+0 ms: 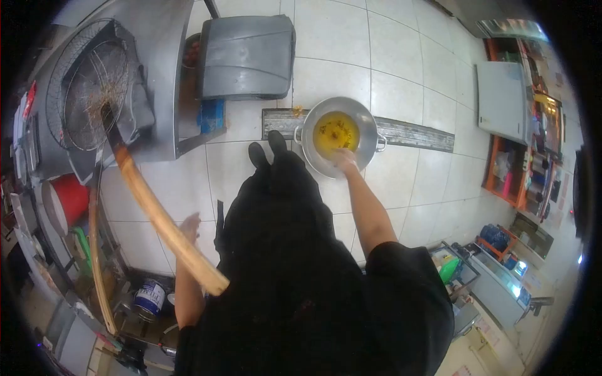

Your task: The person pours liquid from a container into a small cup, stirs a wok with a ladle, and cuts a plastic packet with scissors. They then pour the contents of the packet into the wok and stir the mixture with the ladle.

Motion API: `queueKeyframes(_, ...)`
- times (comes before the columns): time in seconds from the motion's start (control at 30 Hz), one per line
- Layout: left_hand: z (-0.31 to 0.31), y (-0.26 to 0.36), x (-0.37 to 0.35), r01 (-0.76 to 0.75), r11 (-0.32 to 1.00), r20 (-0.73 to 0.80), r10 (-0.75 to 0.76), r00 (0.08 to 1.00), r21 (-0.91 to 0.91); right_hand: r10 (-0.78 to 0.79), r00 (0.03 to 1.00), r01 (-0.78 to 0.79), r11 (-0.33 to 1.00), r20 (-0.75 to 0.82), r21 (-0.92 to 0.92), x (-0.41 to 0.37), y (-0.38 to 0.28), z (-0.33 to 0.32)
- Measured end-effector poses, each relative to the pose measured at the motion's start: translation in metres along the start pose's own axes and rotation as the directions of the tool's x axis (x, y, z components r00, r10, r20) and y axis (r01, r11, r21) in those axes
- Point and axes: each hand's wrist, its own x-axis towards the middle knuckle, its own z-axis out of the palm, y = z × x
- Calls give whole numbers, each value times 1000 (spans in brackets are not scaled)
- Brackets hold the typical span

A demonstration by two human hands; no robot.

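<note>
A large metal pot (323, 163) with two side handles stands on the tiled floor ahead of my feet. Yellow liquid (326, 143) with dark bits floating in it fills its bottom. My right hand (343, 160) reaches over the near rim, with its fingers low inside the pot by the liquid. Blur hides whether they hold anything. To the left, my left hand (190, 225) hangs in the air with its fingers loosely apart and nothing in it. A long wooden handle (160, 213) of a wire strainer crosses in front of that forearm.
The wire strainer (94, 94) rests on a steel counter (157, 62) at the left. A grey lidded bin (248, 57) stands beyond it. A drain grate (414, 136) runs under the pot. Orange shelving (495, 169) lines the right; a paint-like can (149, 297) sits lower left.
</note>
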Motion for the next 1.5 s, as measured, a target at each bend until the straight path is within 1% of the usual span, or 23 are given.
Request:
queueKeyframes(0.03, -1, -15, -7, 35, 999, 12, -35, 999, 19, -9, 1000, 9, 1000, -1, 9, 27, -2, 16)
queueKeyframes(0.07, -2, -20, -25, 29, 999, 44, -30, 999, 20, 143, 986, -165, 903, 83, 398, 61, -2, 49)
queueKeyframes(0.1, -2, -30, -46, 24, 1000, 72, -25, 997, 20, 181, 972, -236, 787, 152, 570, 87, -9, 56)
queueKeyframes(0.13, -9, -86, -48, -89, 988, 57, 82, 995, 129, 218, 951, -308, 634, 219, 709, 112, -17, 61)
queueKeyframes(0.17, -1, -99, -70, -86, 988, 30, 83, 996, 130, 119, 966, -232, 787, 228, 572, 128, -30, 40)
queueKeyframes(0.2, 7, -93, -90, 29, 921, 31, -44, 999, 389, 28, 969, -132, 899, 246, 417, 153, -40, 30)
queueKeyframes(0.23, 15, -88, -107, -38, 809, 74, -6, 997, 587, 17, 970, -123, 893, 241, 433, 177, -51, 26)
queueKeyframes(0.27, 28, -64, -127, -110, 641, 116, 32, 993, 760, 198, 938, -340, 687, 285, 642, 200, -60, 36)
queueKeyframes(0.3, 42, -39, -148, -173, 445, 158, 70, 985, 879, 348, 857, -501, 386, 381, 774, 222, -61, 50)
queueKeyframes(0.33, 55, -32, -162, -179, 405, 168, 62, 984, 897, 335, 853, -509, 374, 399, 775, 244, -59, 63)
queueKeyframes(0.37, 65, -32, -169, -139, 460, 148, 18, 989, 877, 378, 864, -483, 430, 334, 762, 266, -62, 78)
queueKeyframes(0.43, 85, -36, -179, 224, 802, -45, -240, 970, 554, 432, 882, -408, 494, 191, 768, 329, -66, 147)
queueKeyframes(0.47, 90, -32, -172, 320, 818, -92, -316, 944, 477, 454, 883, -364, 503, 119, 784, 364, -63, 198)
queueKeyframes(0.67, 106, 3, -124, 567, 725, -218, -526, 822, 390, 725, 674, -525, 339, 138, 781, 486, -19, 272)
queueKeyframes(0.73, 105, 6, -104, 604, 701, -234, -559, 796, 378, 745, 661, -589, 435, 96, 681, 510, -4, 291)
queueKeyframes(0.8, 103, 9, -90, 629, 684, -250, -579, 776, 369, 786, 566, -703, 304, 248, 643, 524, 6, 283)
queueKeyframes(0.93, 105, 10, -79, 667, 674, -279, -606, 745, 316, 738, 576, -789, 389, 352, 476, 575, 18, 329)
queueKeyframes(1.0, 107, 10, -79, 683, 670, -285, -620, 731, 293, 858, 476, -812, 344, 193, 472, 563, 12, 308)
queueKeyframes(1.2, 110, 10, -92, 683, 683, -285, -621, 730, 261, 703, 670, -730, 567, 239, 382, 557, -3, 317)
queueKeyframes(1.27, 109, 7, -102, 663, 699, -271, -606, 748, 269, 796, 563, -730, 351, 225, 586, 541, 0, 319)
queueKeyframes(1.33, 109, 3, -118, 631, 731, -251, -579, 775, 262, 755, 628, -546, 253, 190, 799, 498, -19, 276)
queueKeyframes(1.4, 109, -6, -135, 578, 776, -232, -532, 815, 251, 625, 705, -433, 5, 335, 901, 450, -27, 209)
queueKeyframes(1.5, 107, -25, -156, 465, 857, -205, -425, 882, 223, 632, 759, -218, 27, 152, 975, 374, -30, 168)
